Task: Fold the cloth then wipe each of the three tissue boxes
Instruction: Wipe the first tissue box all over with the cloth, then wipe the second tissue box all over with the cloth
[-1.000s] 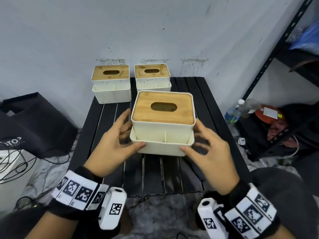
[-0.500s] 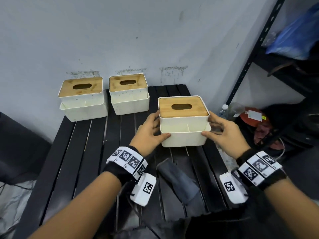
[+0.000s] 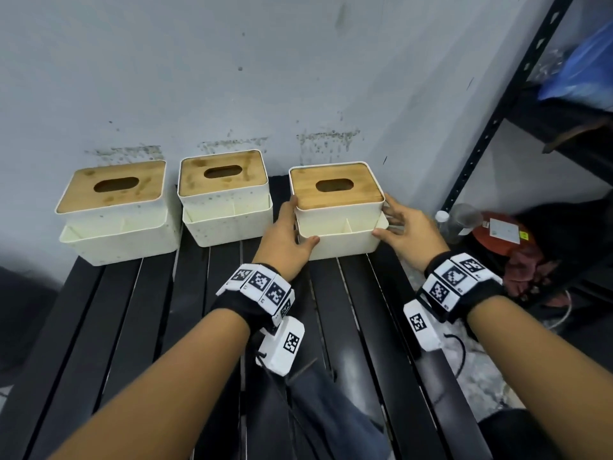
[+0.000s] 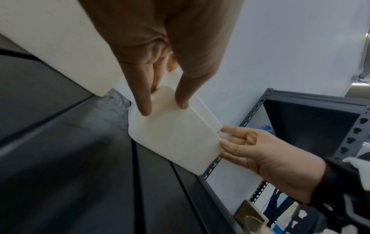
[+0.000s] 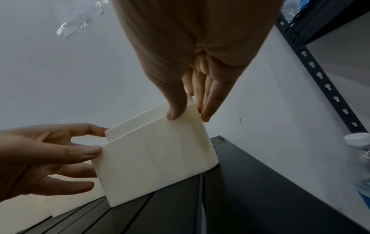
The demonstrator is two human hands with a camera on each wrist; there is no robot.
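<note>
Three white tissue boxes with wooden lids stand in a row at the back of the black slatted table (image 3: 132,310): the left box (image 3: 112,207), the middle box (image 3: 225,190) and the right box (image 3: 338,194). My left hand (image 3: 298,224) grips the right box at its left front corner, thumb on the front. At the opposite corner my right hand (image 3: 384,217) grips it the same way. Both wrist views show this box (image 4: 176,134) (image 5: 156,158) resting on the slats. A dark folded cloth (image 3: 335,423) lies near the table's front edge, under my left forearm.
A stained wall runs right behind the boxes. A black metal rack (image 3: 497,104) stands to the right of the table. On the floor beside it are a water bottle (image 3: 454,220) and a red item (image 3: 497,230). The table's right edge is close to the right box.
Both hands carried the box from the front middle of the table to the back right, setting it in line with the other two. The cloth came into view behind.
</note>
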